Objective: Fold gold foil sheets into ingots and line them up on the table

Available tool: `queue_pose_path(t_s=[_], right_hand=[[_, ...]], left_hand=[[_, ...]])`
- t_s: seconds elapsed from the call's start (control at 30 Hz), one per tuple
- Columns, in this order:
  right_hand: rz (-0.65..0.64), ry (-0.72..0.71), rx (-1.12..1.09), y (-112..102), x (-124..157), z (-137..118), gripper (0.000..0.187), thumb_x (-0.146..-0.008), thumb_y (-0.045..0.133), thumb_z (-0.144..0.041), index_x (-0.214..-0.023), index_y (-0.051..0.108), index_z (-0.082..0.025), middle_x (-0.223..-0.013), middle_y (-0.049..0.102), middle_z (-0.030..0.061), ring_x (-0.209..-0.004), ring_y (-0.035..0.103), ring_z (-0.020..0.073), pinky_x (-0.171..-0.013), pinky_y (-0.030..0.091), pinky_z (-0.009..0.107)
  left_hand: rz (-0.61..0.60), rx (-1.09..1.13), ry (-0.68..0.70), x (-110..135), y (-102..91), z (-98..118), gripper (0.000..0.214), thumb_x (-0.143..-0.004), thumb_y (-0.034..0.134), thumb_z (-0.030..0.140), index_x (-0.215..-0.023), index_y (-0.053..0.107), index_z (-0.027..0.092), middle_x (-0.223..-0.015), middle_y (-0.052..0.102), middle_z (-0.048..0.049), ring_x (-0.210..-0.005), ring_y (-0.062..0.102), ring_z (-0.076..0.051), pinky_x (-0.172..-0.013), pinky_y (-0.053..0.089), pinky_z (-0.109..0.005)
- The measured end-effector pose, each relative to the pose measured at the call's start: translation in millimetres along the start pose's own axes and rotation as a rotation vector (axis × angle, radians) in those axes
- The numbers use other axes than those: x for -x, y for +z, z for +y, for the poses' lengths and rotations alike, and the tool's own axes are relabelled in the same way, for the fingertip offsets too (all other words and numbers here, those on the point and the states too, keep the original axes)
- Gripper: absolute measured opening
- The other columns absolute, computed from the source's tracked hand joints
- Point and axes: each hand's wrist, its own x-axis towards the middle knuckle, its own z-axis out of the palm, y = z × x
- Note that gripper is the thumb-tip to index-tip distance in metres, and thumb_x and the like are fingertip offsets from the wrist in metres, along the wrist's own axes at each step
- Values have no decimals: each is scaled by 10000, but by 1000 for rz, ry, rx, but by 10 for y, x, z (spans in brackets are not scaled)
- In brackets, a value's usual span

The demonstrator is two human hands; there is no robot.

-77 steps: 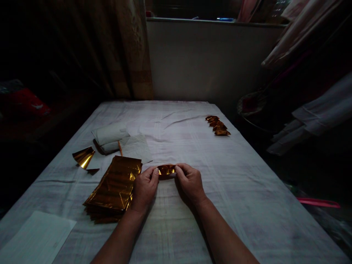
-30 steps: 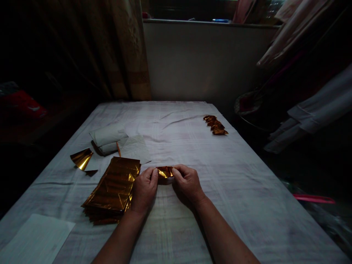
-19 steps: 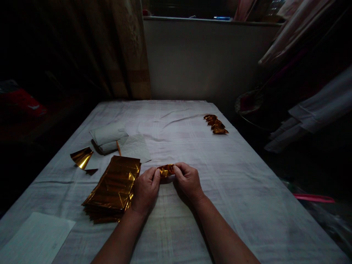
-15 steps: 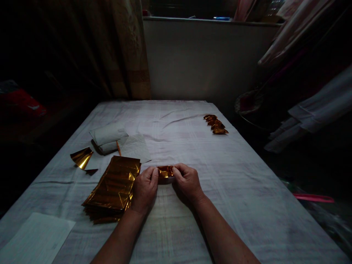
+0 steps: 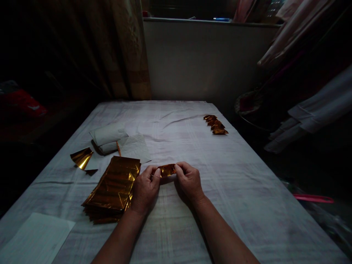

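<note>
Foil strip [image 5: 167, 170] has edged slightly away from the foil stack [image 5: 113, 185]

Left of the stack lie a paper sheet [image 5: 37, 238] and curled foil [image 5: 83, 158]. Just right of it, the left hand [image 5: 145, 187] pinches one end of the strip, the right hand [image 5: 190, 183] the other. Well right of the stack, farther back, sits a row of folded pieces [image 5: 216, 126].

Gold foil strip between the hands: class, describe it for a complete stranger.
On the cloth-covered table, find the left hand and right hand. The gold foil strip bridges the gap between them; unlike the gold stack to the left, it alone is held.
</note>
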Motion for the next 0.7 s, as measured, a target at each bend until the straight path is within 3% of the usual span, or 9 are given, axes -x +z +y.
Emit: queue_pose_path(t_s=[0.17,0.4,0.5,0.6,0.7], right_hand=[[22,-12,6,6,-12,24,273,-862,526,-373,-731,686,-195,-631,666,2,-606,616,151,-596,477,228],[-38,-29,43,-1,-12,23,236,-870,533,-346,-858,724,-207,-779,744,23,-720,685,173,-687,511,244],[-57,-47,148,-26,-9,-2,254,-893,516,-352,-834,717,-209,-745,729,19,-681,667,160,-665,479,236],[-70,-72,260,-53,-13,-4,299,-913,487,-362,-768,701,-212,-687,701,17,-637,637,149,-644,442,233],[-88,-108,330,-67,-17,20,345,-929,453,-365,-722,680,-210,-653,675,19,-614,616,145,-628,416,233]], left_hand=[[52,106,-54,-4,24,1,301,-870,497,441,-1003,642,213,-718,704,-8,-593,655,-168,-574,487,-259],[105,156,-37,6,62,-31,243,-867,518,393,-842,672,207,-697,685,1,-571,620,-137,-575,483,-239],[117,161,-46,9,67,-44,249,-866,521,388,-884,686,203,-722,704,-4,-559,614,-135,-565,487,-240],[127,179,-28,10,71,-45,275,-864,521,369,-981,711,207,-875,755,-36,-644,662,-152,-640,530,-266],[119,202,-16,8,75,-44,270,-868,526,355,-959,735,211,-919,769,-49,-787,705,-184,-741,554,-291]])
